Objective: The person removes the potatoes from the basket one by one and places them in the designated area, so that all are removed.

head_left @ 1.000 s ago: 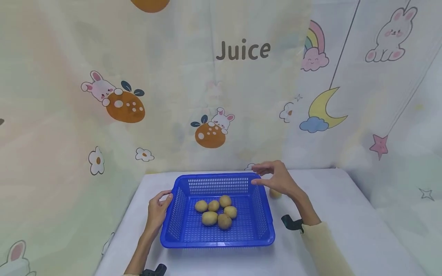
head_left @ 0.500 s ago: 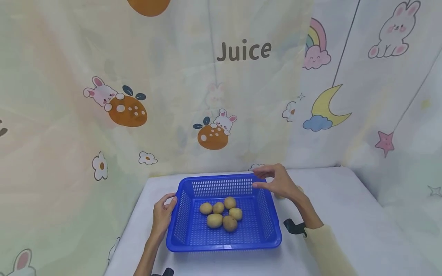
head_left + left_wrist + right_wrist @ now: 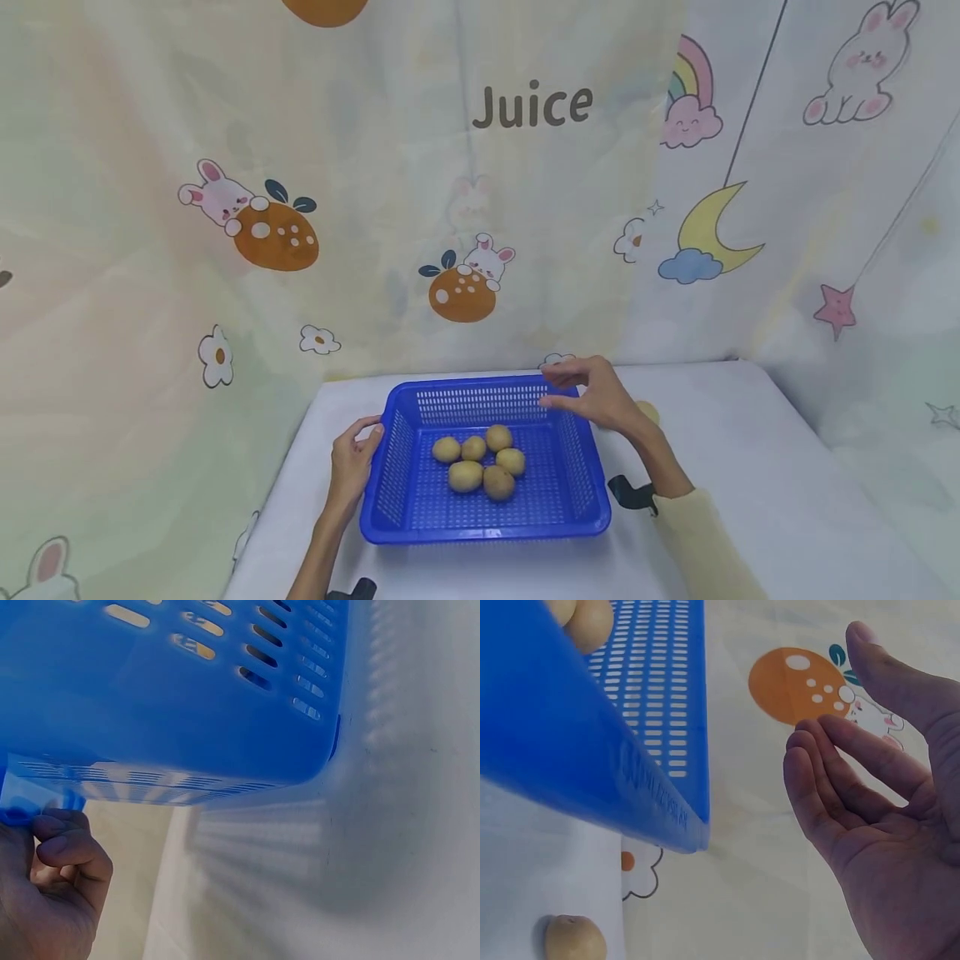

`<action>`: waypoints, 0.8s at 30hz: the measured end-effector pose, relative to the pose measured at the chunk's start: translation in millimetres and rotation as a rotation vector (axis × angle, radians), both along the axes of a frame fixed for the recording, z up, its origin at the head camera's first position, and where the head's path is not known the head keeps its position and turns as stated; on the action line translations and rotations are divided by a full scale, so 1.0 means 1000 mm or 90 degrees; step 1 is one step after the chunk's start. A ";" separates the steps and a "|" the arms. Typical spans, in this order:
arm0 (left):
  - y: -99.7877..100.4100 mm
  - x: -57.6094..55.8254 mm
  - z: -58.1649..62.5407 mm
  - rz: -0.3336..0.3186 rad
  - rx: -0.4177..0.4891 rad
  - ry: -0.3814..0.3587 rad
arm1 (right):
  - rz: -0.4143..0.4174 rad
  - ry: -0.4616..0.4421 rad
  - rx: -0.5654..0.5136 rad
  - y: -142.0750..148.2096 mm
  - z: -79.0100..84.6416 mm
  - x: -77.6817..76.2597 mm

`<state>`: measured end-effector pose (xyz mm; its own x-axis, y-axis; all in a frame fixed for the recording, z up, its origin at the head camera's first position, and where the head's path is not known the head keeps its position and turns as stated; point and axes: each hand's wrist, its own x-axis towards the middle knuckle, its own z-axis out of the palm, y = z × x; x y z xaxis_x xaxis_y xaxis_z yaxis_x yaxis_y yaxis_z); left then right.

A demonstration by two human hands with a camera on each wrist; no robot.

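A blue plastic basket [image 3: 487,531] with slotted walls stands on the white table, holding several potatoes [image 3: 466,477] grouped on its floor. My left hand [image 3: 352,467] grips its left rim; the left wrist view shows curled fingers [image 3: 71,847] and thumb at the rim. Over the far right corner is my right hand [image 3: 600,396], thumb and fingers spread apart with nothing between them. The right wrist view shows that hand [image 3: 892,817] apart from the basket wall. On the table to the right, a potato [image 3: 648,411] is partly hidden behind the right forearm.
The white table [image 3: 750,500] extends right of the basket. A patterned cloth [image 3: 375,208] with cartoon prints hangs just behind the table's back edge. A loose potato [image 3: 575,939] lies outside the basket in the right wrist view.
The head view has shifted slightly. My right hand is a little farther left relative to the basket corner, and a table potato now shows right of the forearm. My left hand stays on the rim.
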<state>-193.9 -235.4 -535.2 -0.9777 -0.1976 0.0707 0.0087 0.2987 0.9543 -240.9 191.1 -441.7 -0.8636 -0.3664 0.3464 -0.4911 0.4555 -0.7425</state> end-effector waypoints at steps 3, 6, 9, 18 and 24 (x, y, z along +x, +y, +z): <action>-0.001 -0.001 -0.002 0.006 -0.008 0.001 | 0.007 -0.012 0.012 -0.001 -0.001 -0.001; -0.001 -0.003 -0.001 0.002 -0.009 0.010 | 0.011 -0.024 0.021 -0.003 -0.001 -0.002; 0.000 -0.004 0.000 -0.003 -0.004 0.013 | 0.015 -0.039 0.027 -0.006 -0.001 -0.002; 0.001 -0.006 0.003 0.005 -0.001 0.004 | 0.036 -0.062 0.078 -0.015 -0.002 -0.002; 0.000 -0.005 0.006 -0.004 -0.004 -0.006 | 0.048 -0.071 0.100 -0.020 -0.003 -0.001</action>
